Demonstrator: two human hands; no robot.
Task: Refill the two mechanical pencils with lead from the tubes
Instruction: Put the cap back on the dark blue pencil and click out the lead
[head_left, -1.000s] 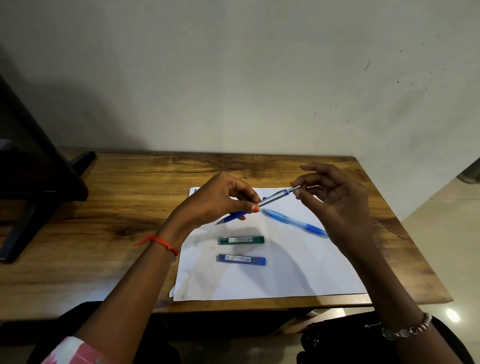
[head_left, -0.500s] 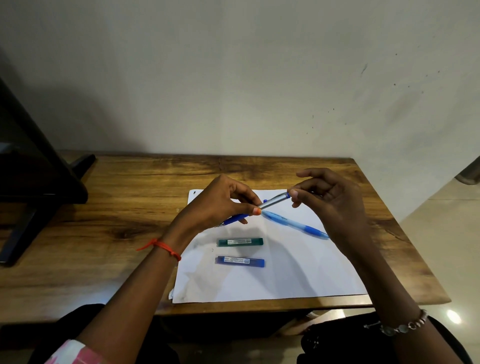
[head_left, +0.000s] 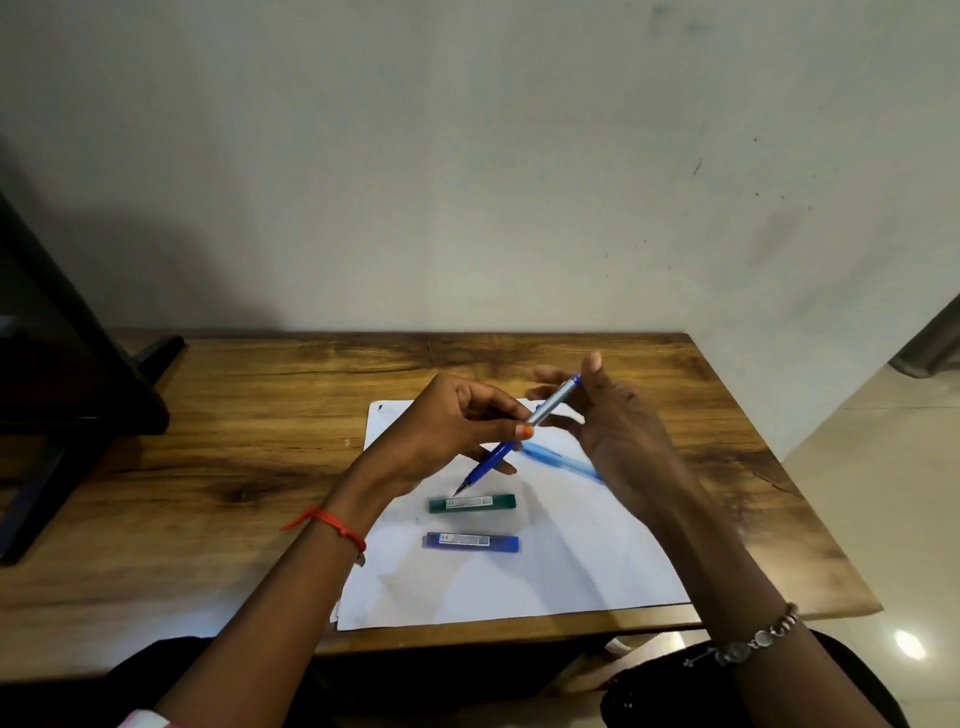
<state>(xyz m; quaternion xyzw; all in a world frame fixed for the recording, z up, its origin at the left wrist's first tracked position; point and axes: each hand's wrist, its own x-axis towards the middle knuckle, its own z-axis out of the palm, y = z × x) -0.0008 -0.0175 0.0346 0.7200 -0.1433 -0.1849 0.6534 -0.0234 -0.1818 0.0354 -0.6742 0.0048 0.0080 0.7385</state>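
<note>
My left hand grips a silver and dark blue mechanical pencil above the white paper. The pencil is tilted, tip down to the left, cap end up to the right. My right hand is just behind the cap end with its fingers spread and blurred, and I see nothing held in it. A light blue mechanical pencil lies on the paper, partly hidden by my right hand. A green lead tube and a blue lead tube lie side by side on the paper below my hands.
The paper lies on a wooden table against a plain wall. A black stand occupies the table's left end. The table's right edge drops to a tiled floor.
My right hand has let go of the pencil's cap end and spread its fingers. My left hand has tilted the pencil steeper, tip lower, cap end higher.
</note>
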